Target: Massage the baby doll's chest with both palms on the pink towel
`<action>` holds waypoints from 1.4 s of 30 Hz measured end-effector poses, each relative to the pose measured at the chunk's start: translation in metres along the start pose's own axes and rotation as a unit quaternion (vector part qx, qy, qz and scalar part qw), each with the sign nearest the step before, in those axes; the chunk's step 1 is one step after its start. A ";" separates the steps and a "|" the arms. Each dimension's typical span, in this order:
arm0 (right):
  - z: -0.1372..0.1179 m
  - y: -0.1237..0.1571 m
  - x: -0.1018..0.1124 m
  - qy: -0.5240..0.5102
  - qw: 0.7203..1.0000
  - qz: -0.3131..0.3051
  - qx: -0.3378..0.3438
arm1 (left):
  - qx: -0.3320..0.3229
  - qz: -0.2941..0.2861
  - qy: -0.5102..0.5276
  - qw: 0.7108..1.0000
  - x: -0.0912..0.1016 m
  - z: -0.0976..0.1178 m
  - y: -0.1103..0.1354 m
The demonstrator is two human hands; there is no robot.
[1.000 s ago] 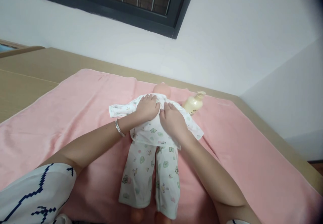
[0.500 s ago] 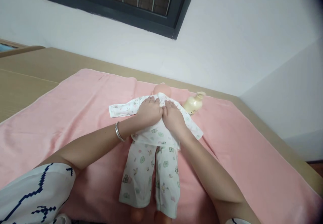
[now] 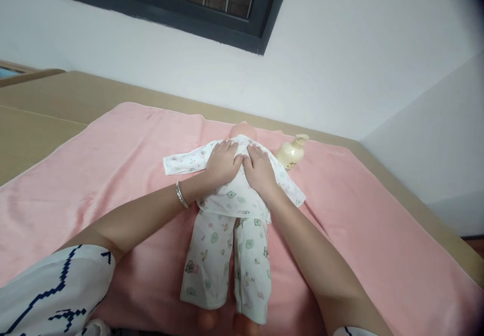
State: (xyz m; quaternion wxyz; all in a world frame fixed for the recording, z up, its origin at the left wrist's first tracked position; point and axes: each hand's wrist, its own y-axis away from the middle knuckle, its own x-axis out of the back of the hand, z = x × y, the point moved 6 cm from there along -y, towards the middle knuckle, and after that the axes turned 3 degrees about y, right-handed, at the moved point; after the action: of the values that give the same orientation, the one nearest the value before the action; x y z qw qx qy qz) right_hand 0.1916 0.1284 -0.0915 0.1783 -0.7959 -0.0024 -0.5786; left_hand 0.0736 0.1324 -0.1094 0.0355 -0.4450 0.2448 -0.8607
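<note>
A baby doll (image 3: 243, 130) lies stretched out on a pink cloth (image 3: 363, 210), its bald head at the far end and its feet toward me. It is dressed in a white printed top (image 3: 234, 200) and matching trousers (image 3: 212, 260). My left hand (image 3: 223, 163) rests flat on the left of the upper torso, fingers stretched toward the head. Beside it, my right hand (image 3: 260, 170) lies flat on the right side, the two thumbs close together at the middle. Neither hand grips anything. The doll's face is out of sight.
A pale yellow pump bottle (image 3: 291, 153) stands on the cloth by the doll's right-hand sleeve. Wooden tabletop (image 3: 49, 99) shows around the cloth. Behind it rises a white wall (image 3: 325, 73) with a dark-framed window (image 3: 260, 33).
My hands have drawn slightly apart at the fingers, baring more of the top between them. They are still flat on the doll's torso. The doll and bottle stay in place.
</note>
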 end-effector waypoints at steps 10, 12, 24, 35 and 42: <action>-0.003 0.001 0.002 0.028 0.996 -0.062 0.051 | -0.061 0.042 0.062 0.995 0.004 0.004 0.004; -0.013 0.009 0.006 0.060 0.997 -0.045 0.029 | -0.054 0.023 0.067 0.996 0.003 0.001 0.001; -0.007 0.005 0.008 0.007 0.998 -0.054 0.011 | -0.034 -0.021 -0.041 0.998 0.008 0.016 0.013; -0.032 0.024 0.017 0.063 0.996 -0.052 0.026 | -0.007 -0.097 0.017 0.995 0.019 -0.003 -0.008; -0.018 0.010 0.015 0.014 0.998 -0.060 0.021 | -0.039 -0.097 -0.083 0.991 0.017 0.018 0.008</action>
State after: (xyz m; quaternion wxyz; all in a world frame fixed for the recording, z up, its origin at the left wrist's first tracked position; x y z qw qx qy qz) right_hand 0.1823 0.1107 -0.0761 0.1599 -0.7821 -0.0592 -0.5994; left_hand 0.0768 0.1141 -0.0916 -0.0452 -0.5374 0.2302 -0.8100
